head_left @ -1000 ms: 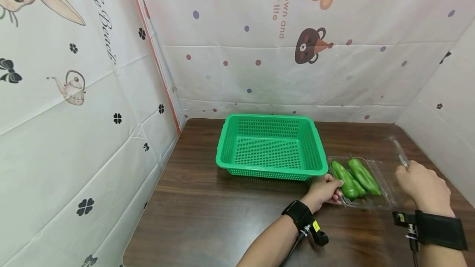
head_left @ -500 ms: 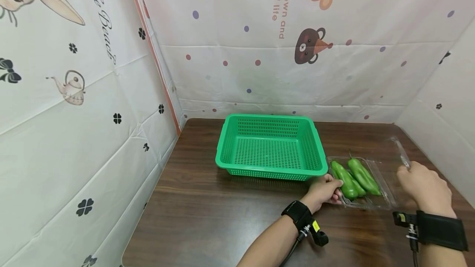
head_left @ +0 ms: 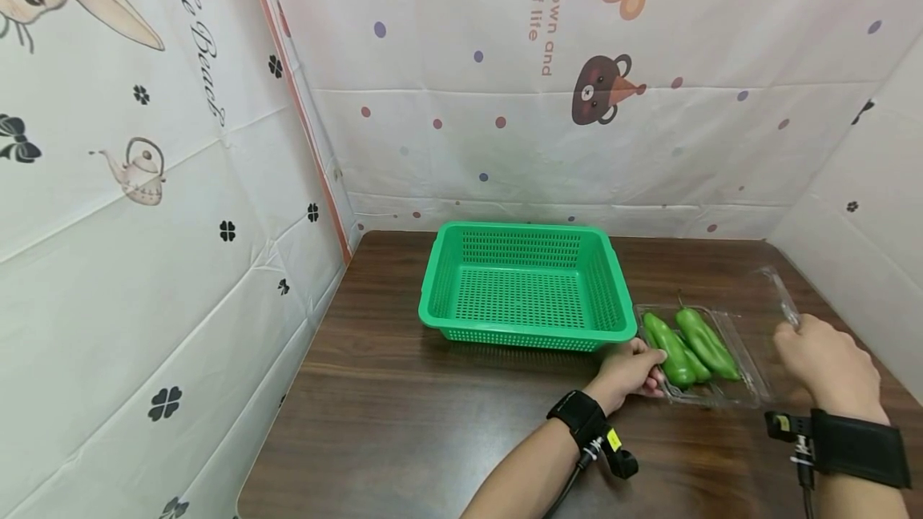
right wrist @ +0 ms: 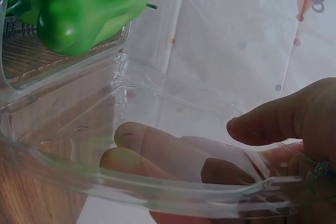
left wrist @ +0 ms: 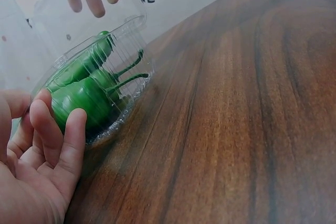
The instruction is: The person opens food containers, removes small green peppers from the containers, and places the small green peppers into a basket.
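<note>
Green peppers (head_left: 707, 343) lie in a clear plastic clamshell box (head_left: 728, 400) at the right of the table; its hinged lid (head_left: 782, 295) stands raised on the right side. My left hand (head_left: 626, 371) pinches the box's left wall between thumb and fingers. In the left wrist view, the fingers of the left hand (left wrist: 47, 156) press against the clear wall beside the peppers (left wrist: 86, 95). With my right hand (head_left: 829, 363) I grip the lid's outer edge. The right wrist view has the thumb on one side of the lid (right wrist: 173, 103) and the fingers seen through it.
A green plastic basket (head_left: 522, 295) with slotted walls, nothing in it, stands just left of the box. Both sit on a dark wooden table (head_left: 404, 423). Printed white cloth (head_left: 447, 142) rises behind and at the sides. Each wrist wears a black strap with a camera.
Almost nothing differs. My right hand and the raised lid have shifted very slightly to the right; the left hand, box, peppers and basket stay put.
</note>
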`<state>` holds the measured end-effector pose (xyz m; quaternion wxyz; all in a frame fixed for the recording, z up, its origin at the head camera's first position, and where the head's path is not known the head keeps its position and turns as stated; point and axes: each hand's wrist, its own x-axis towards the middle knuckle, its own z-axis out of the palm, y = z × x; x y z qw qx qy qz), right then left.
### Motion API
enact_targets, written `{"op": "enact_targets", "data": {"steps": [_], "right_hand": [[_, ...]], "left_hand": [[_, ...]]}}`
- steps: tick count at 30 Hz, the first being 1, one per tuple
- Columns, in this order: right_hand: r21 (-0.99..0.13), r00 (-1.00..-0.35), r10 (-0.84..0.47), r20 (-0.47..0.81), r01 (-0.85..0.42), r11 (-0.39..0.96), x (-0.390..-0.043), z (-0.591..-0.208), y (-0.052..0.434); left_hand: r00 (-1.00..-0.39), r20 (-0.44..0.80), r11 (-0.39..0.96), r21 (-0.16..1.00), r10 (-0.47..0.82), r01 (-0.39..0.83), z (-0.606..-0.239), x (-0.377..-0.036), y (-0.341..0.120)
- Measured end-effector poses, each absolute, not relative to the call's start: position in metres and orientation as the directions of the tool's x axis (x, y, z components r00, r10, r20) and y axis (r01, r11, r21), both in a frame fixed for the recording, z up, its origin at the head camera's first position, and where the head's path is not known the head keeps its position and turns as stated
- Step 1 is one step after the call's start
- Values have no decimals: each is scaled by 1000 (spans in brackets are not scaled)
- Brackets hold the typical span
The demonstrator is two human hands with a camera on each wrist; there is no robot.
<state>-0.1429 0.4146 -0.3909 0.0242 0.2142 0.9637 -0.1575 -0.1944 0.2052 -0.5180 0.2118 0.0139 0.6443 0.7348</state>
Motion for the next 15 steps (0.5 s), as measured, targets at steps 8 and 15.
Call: {"op": "enact_targets", "data": {"steps": [8, 15], "right_hand": [[-284, -893, 429, -138, 450, 846, -142, -387, 412], [-300, -905, 408, -120, 425, 854, -142, -390, 414]], "left_hand": [[-904, -252, -79, 952, 344, -295, -518, -195, 204], [-907, -255, -72, 953, 335, -295, -519, -195, 205]]}}
